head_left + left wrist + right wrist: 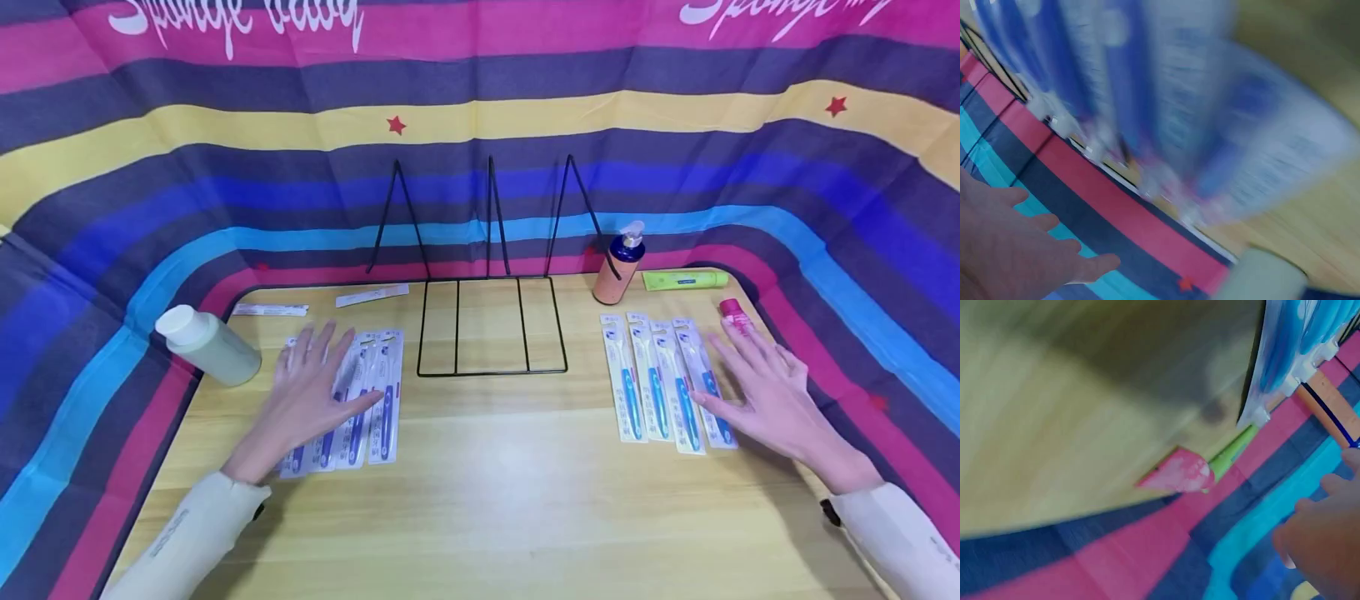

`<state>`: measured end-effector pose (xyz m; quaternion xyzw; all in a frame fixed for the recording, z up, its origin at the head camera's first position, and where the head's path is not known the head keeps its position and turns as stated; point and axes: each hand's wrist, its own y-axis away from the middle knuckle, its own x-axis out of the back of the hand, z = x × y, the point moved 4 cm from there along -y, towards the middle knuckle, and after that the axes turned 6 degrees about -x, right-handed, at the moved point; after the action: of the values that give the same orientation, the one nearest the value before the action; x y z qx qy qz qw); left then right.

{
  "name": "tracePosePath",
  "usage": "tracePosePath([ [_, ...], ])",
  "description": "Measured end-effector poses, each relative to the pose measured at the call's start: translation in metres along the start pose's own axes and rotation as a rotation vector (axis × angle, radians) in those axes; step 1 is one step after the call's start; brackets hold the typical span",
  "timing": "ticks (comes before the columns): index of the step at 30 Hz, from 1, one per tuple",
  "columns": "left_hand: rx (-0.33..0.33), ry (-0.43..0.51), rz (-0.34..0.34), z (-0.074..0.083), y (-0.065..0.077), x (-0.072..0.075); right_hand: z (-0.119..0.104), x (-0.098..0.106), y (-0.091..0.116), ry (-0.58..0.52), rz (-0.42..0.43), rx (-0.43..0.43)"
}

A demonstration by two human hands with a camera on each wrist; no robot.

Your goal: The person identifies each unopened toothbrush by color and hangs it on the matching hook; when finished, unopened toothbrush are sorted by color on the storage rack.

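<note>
In the head view my left hand (311, 387) is spread, palm down, over a row of several packaged toothbrushes (387, 400) with dark blue handles, hiding part of them. The left wrist view shows those toothbrush packs (1132, 81) blurred, with the left hand's fingers (1047, 222) extended and holding nothing. On the other side my right hand (772, 396) is spread beside several packaged toothbrushes (624, 383) with light blue handles, its thumb overlapping the outermost pack. A small pink container (733, 312) lies just beyond its fingertips.
A black wire rack (491, 373) stands at the back middle. An orange pump bottle (613, 282) and a green tube (684, 280) are at the back right. Two slim packets (270, 310) lie back left, near a pale green bottle (221, 352). Striped cloth (480, 75) surrounds the table's back and sides.
</note>
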<state>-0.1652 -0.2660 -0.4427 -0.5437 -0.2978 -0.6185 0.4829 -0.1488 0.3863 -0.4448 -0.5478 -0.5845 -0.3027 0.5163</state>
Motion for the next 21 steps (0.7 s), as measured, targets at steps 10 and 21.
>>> tracePosePath([
  [10, -0.084, 0.139, -0.057, 0.021, -0.063, -0.030, 0.015, -0.012, 0.006, -0.542, -0.139, -0.393],
  [21, -0.144, 0.120, -0.168, 0.021, -0.099, -0.047, 0.027, -0.033, 0.002, -0.453, -0.151, -0.503],
])
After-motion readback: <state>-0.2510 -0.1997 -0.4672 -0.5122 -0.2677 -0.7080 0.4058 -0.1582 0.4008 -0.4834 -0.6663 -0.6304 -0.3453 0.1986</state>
